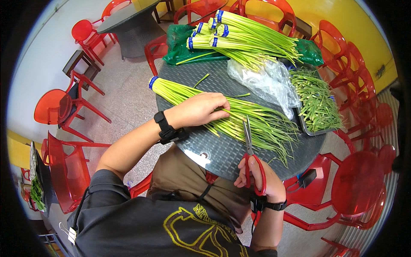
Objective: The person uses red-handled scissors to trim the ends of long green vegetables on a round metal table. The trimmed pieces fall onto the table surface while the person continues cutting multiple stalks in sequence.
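A long bundle of green stalks, apparently garlic scapes, lies across the dark woven-pattern round table, its left end bound by blue tape. My left hand rests over the middle of the bundle, thumb and fingers pinching at stalks near its upper side. My right hand holds red-handled scissors through the handle loops, blades pointing up over the loose tips; they look slightly parted. A metal tray at the right holds a heap of cut thin tips.
Several blue-taped bundles lie on a green plastic bag at the table's far side. A crumpled clear plastic bag sits beside the tray. Red chairs surround the table, and another table stands at upper left.
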